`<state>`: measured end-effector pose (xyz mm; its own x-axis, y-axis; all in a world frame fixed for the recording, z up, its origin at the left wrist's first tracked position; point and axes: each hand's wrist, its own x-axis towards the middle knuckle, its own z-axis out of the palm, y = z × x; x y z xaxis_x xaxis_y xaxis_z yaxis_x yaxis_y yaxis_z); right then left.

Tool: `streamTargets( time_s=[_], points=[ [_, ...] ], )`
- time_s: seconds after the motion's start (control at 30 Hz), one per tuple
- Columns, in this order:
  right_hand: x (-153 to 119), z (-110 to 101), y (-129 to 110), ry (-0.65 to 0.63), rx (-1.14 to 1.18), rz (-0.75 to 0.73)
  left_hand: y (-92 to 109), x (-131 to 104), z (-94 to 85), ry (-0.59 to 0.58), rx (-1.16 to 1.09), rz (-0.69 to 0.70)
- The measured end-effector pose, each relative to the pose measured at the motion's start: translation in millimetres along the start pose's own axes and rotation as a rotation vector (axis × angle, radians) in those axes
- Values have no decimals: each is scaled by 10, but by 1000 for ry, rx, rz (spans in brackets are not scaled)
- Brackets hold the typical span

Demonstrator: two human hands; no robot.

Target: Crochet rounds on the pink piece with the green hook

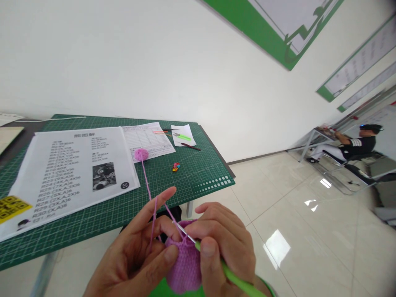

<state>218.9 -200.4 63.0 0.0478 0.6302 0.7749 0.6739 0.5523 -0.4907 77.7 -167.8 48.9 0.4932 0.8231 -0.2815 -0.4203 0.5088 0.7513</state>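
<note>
A pink-purple crocheted piece (pixel 185 270) hangs between my two hands, below the table edge. My left hand (pixel 140 251) pinches its upper rim with thumb and fingers, and the index finger is raised with yarn (pixel 147 181) looped over it. A crochet hook (pixel 236 280) with a green handle is held in my right hand (pixel 227 241); its metal tip meets the loops at the rim. From the raised finger, the yarn runs to a small pink ball (pixel 141 154) on the green cutting mat (pixel 157 177).
Printed pattern sheets (pixel 74 165) cover the mat's left part. Small coloured stitch markers (pixel 176 166), green snips (pixel 182 136) on white paper and a dark thin tool (pixel 191 146) lie farther back. A person (pixel 355 144) sits at another table at far right.
</note>
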Motion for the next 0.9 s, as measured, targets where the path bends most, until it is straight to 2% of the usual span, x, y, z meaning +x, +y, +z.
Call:
streamTargets(
  time_s=[0.3,0.47,0.57,0.67,0.8,0.9],
  points=[
    [-45,177,-25,191,88,71,25,18,-70,-51,-83,-75],
    [-26,179,-48,137,34,116,48,26,-81,-50,-86,-66],
    [-28,199,-44,86,-26,157,60,33,-71,-34,-72,-13],
    [-39,255,-49,115,-25,206,64,27,-61,-8,-33,42],
    [-26,290,-71,222,96,180,69,7,-64,9,-40,17],
    [10,229,-59,153,250,180,71,5,-102,15,-59,-28]
  ],
)
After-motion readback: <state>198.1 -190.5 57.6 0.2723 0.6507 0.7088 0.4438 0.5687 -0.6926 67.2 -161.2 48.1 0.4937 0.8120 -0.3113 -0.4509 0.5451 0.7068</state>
